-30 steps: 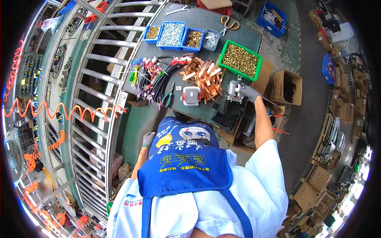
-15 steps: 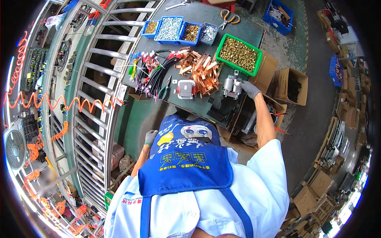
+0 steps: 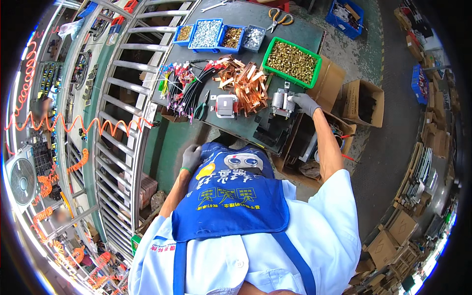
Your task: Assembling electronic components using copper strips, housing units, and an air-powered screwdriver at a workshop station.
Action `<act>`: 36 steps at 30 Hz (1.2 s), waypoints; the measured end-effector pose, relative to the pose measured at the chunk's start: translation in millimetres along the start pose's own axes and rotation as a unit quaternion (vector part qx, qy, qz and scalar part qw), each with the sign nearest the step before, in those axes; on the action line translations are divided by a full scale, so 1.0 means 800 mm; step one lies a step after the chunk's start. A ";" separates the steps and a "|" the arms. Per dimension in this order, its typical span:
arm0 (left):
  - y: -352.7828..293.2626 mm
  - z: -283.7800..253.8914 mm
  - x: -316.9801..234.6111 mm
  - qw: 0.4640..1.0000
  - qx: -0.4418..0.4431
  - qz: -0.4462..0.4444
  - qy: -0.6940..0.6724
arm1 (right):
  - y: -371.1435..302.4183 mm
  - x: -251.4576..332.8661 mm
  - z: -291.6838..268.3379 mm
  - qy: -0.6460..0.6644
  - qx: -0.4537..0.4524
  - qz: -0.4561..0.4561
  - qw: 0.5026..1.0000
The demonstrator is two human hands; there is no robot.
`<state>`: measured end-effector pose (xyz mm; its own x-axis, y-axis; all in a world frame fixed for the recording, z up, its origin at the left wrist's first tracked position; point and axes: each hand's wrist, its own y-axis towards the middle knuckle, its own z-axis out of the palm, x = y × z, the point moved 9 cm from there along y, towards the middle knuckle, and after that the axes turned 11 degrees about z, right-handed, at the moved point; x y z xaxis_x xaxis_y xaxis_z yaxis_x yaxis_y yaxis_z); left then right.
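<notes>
My right hand, in a grey glove, grips the right side of a silver ribbed metal part at the table's near right. Its fingers are partly hidden against the ribs. My left hand, also gloved, hangs low beside the blue apron, off the table and apart from any part; its fingers are blurred. Left of the ribbed part lie a heap of copper strips and a grey square-topped component. Pliers with dark handles rest beside that component, next to bundled black cables.
Behind the parts stand a green tray of brass fasteners and blue bins of small hardware. Scissors with orange handles and a wrench lie farther back. Cardboard boxes flank the table's right; a roller conveyor runs along the left.
My left hand has risen toward the table, along the apron's left side. My right hand stays at the ribbed metal part; the whole view has shifted slightly.
</notes>
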<state>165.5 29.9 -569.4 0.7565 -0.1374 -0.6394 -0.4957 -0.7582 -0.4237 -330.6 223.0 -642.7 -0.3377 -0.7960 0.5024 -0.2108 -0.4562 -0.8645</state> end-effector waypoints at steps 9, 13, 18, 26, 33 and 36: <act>0.135 0.164 -0.291 0.949 0.225 0.156 -0.159 | -0.040 -0.026 0.007 0.082 -0.068 -0.025 0.994; 0.217 0.249 -0.335 0.931 0.278 0.229 -0.066 | -0.041 -0.024 0.016 0.117 -0.052 0.006 0.992; 0.237 0.319 -0.343 0.871 0.403 0.260 0.103 | -0.027 -0.026 0.009 0.169 -0.084 -0.040 0.981; 0.187 0.324 -0.328 0.840 0.507 -0.159 -0.110 | -0.006 -0.039 0.013 0.326 -0.109 -0.100 0.934; 0.220 0.340 -0.296 0.888 0.446 -0.081 -0.070 | -0.023 -0.031 0.023 0.402 -0.050 -0.062 0.912; 0.198 0.289 -0.363 0.901 0.432 -0.033 0.005 | -0.056 -0.014 0.009 0.401 -0.040 -0.115 0.908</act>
<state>-231.5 97.1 -599.0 0.7979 -0.1203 -0.5907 -0.5937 0.0137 -0.8046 -310.6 249.0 -609.6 -0.8289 -0.1234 0.5456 -0.4153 -0.5176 -0.7481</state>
